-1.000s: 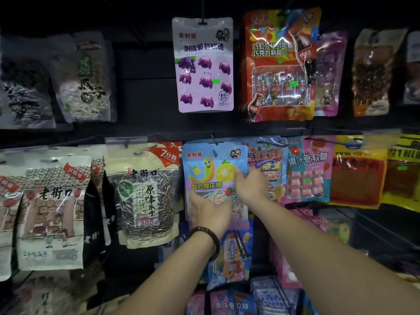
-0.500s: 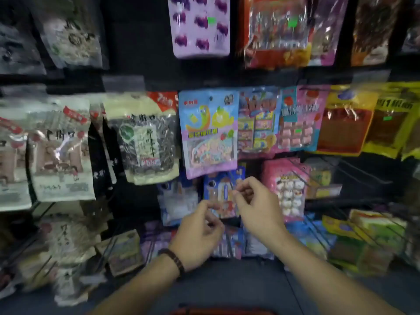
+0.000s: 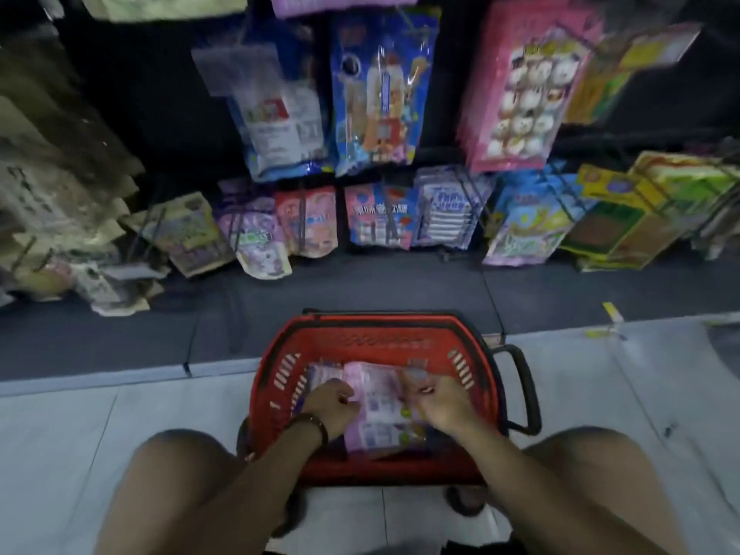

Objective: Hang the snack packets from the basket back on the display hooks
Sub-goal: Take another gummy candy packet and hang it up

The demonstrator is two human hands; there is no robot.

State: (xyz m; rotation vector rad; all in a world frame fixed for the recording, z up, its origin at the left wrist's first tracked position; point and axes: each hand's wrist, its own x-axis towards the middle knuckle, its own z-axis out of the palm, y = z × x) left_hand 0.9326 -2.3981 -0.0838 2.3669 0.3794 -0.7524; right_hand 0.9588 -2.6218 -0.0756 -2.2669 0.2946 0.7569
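A red shopping basket (image 3: 276,378) stands on the floor between my knees. Inside it lies a pink and purple snack packet (image 3: 378,410), with more packets partly hidden beneath it. My left hand (image 3: 330,406), with a dark band on the wrist, grips the packet's left edge with curled fingers. At the packet's right edge, my right hand (image 3: 442,402) holds on with curled fingers. Display hooks carry a blue packet (image 3: 380,94) and a pink packet (image 3: 520,86) above the basket.
A lower row of packets (image 3: 380,220) hangs just above a dark base plinth (image 3: 120,334). Brown bags (image 3: 52,186) crowd the left, green and yellow boxes (image 3: 624,218) the right. The basket's black handle (image 3: 524,386) sticks out to the right over pale floor tiles (image 3: 80,434).
My view has dropped from the display rack to the floor. Both hands have left the hung blue packet and come down into the basket, where they now hold a pink packet.
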